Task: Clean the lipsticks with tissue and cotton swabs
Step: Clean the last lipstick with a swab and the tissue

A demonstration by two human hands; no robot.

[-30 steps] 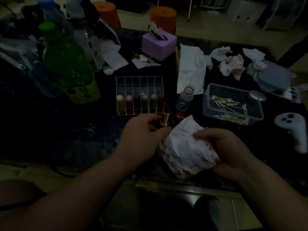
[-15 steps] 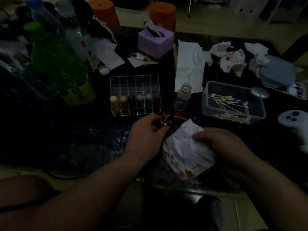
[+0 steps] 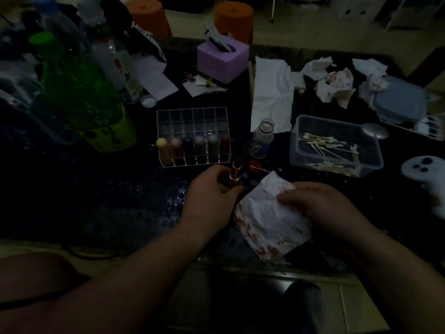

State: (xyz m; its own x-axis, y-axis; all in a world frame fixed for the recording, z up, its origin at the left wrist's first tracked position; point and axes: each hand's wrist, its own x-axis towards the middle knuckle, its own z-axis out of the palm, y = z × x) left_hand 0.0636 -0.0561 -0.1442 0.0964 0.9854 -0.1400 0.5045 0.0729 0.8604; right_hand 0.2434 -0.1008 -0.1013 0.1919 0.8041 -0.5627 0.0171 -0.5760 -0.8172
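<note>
Dim room; dark, cluttered desk (image 3: 96, 201). The left hand (image 3: 212, 196) curls round an uncapped lipstick (image 3: 235, 171), held upright just in front of the clear organiser (image 3: 192, 116). The right hand (image 3: 320, 208) pinches a red-smeared tissue (image 3: 269, 220) beside it. Six lipsticks (image 3: 192, 145) in the organiser and stained wads (image 3: 337, 85) beyond suggest work well under way. The swabs (image 3: 330, 150) lie in a tub (image 3: 296, 141).

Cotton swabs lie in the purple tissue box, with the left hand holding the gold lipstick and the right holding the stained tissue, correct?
No. The head view shows the cotton swabs in the clear plastic container, not the purple tissue box. The left hand holds the gold lipstick and the right hand the stained tissue.
</note>
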